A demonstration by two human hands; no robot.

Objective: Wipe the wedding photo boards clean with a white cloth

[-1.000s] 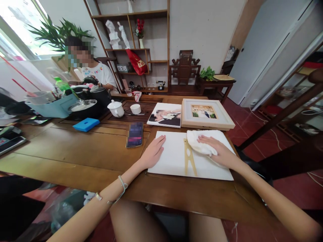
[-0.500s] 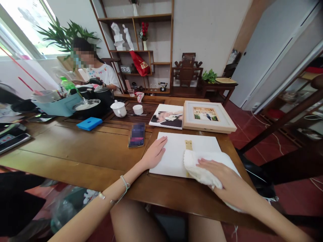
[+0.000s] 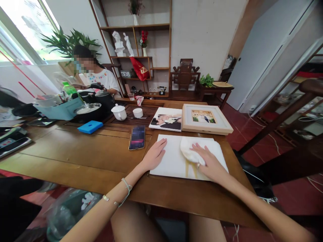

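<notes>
A white rectangular panel [image 3: 171,164] lies flat near the table's front edge, with a tan two-legged strip [image 3: 187,169] showing on it. The top of that strip is covered by a white cloth [image 3: 188,149]. My right hand [image 3: 207,161] presses the bunched cloth against the panel, its fingers spread over the top of it. At the panel's left edge my left hand [image 3: 154,154] rests flat with outstretched fingers, holding nothing. A phone [image 3: 137,137] lies to the left of that hand.
Behind the panel are a photo print [image 3: 166,119] and a wooden-framed photo [image 3: 207,119]. A white teapot [image 3: 119,112], a small white cup [image 3: 138,112] and a blue block [image 3: 90,127] stand farther left. Another person [image 3: 101,79] sits across the table [image 3: 101,151].
My right hand has moved the cloth left and away from me, over the strip's top. More of the strip's lower legs now shows. My left hand stays put.
</notes>
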